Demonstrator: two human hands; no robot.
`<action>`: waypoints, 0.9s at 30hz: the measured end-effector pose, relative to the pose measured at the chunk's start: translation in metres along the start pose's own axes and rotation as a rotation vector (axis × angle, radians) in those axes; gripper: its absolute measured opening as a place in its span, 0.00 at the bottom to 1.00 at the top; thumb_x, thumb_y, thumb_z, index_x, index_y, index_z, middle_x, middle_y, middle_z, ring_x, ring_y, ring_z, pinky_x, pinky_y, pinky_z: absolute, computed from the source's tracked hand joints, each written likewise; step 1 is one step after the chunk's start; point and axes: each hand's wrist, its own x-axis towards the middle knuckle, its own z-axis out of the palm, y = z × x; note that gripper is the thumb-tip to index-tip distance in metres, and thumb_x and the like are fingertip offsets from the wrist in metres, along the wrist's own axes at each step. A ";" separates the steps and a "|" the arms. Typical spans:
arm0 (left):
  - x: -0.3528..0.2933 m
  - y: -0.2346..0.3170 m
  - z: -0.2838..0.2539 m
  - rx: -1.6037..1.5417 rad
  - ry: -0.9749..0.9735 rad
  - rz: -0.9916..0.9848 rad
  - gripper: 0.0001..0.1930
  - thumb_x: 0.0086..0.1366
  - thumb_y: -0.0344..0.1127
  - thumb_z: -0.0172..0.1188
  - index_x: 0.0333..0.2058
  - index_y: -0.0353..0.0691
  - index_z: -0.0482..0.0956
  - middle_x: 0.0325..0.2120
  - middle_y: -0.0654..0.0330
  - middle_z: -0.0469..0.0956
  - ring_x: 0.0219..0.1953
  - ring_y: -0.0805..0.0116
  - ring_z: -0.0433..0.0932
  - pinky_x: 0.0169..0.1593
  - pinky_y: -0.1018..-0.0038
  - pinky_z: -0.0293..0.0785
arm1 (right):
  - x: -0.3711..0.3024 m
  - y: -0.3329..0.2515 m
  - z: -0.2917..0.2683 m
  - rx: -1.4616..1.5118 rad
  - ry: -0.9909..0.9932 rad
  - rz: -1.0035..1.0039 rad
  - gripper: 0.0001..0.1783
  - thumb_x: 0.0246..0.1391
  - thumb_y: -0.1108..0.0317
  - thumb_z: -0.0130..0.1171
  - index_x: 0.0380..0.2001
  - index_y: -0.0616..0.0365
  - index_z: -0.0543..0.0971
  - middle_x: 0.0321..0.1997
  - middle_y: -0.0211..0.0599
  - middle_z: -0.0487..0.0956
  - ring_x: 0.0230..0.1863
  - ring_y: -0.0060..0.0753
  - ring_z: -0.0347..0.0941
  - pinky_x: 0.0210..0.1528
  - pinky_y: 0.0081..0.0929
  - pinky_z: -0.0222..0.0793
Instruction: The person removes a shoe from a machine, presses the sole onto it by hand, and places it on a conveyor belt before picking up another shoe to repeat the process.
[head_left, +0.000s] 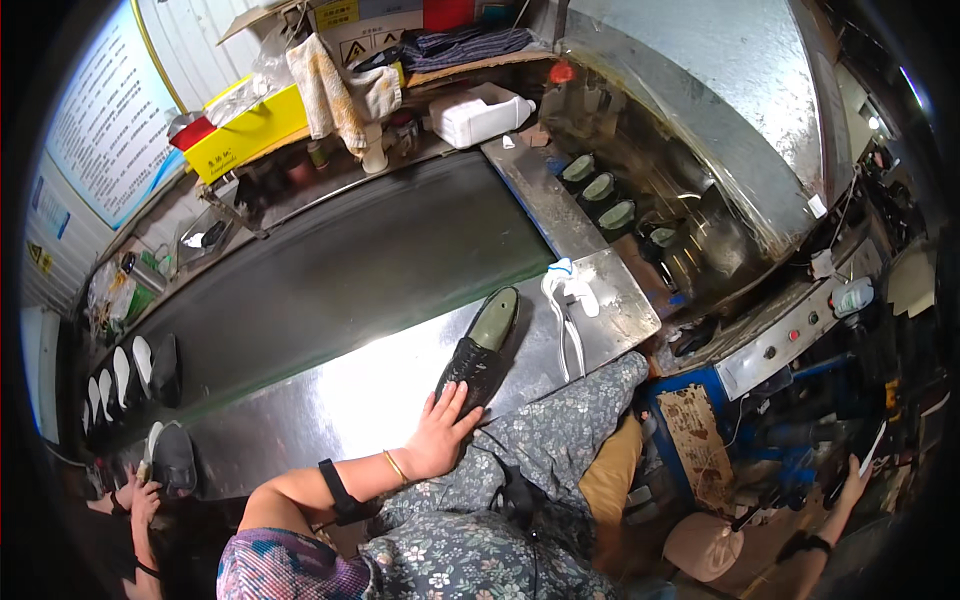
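Head view: the left hand (443,436) lays slightly spread fingers on the dark shoe (472,366), probably to steady it, while the right hand (854,484) grips a pale-edged piece (876,449).

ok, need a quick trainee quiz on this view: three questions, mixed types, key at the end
1. Multiple choice: the person's left hand rests on
A) the white jug
B) the dark shoe
C) the yellow box

2. True or false: a long-handled tool lies to the right of that shoe.

3. Fill in the colour: the band around the person's left forearm is ____.

Key: 1. B; 2. True; 3. black
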 end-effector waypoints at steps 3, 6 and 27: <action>-0.026 0.014 -0.009 -0.110 0.062 -0.344 0.27 0.60 0.31 0.57 0.60 0.42 0.69 0.68 0.36 0.49 0.69 0.35 0.49 0.69 0.47 0.46 | -0.051 -0.100 0.092 -0.416 0.077 -0.071 0.42 0.51 0.53 0.64 0.64 0.64 0.64 0.65 0.58 0.66 0.64 0.56 0.63 0.65 0.38 0.58; -0.012 0.017 -0.010 -0.377 0.249 -0.226 0.20 0.64 0.34 0.59 0.54 0.38 0.75 0.59 0.46 0.69 0.64 0.49 0.64 0.66 0.54 0.57 | -0.093 -0.106 0.067 -0.442 0.359 -0.304 0.38 0.50 0.57 0.67 0.63 0.59 0.68 0.63 0.57 0.69 0.61 0.57 0.66 0.63 0.41 0.61; 0.121 0.055 -0.084 -1.154 -0.216 -0.164 0.27 0.74 0.55 0.41 0.58 0.40 0.70 0.48 0.59 0.78 0.47 0.64 0.78 0.52 0.70 0.72 | -0.409 -0.339 0.237 1.609 -1.697 0.316 0.27 0.68 0.60 0.47 0.64 0.65 0.64 0.56 0.46 0.75 0.52 0.33 0.75 0.55 0.34 0.71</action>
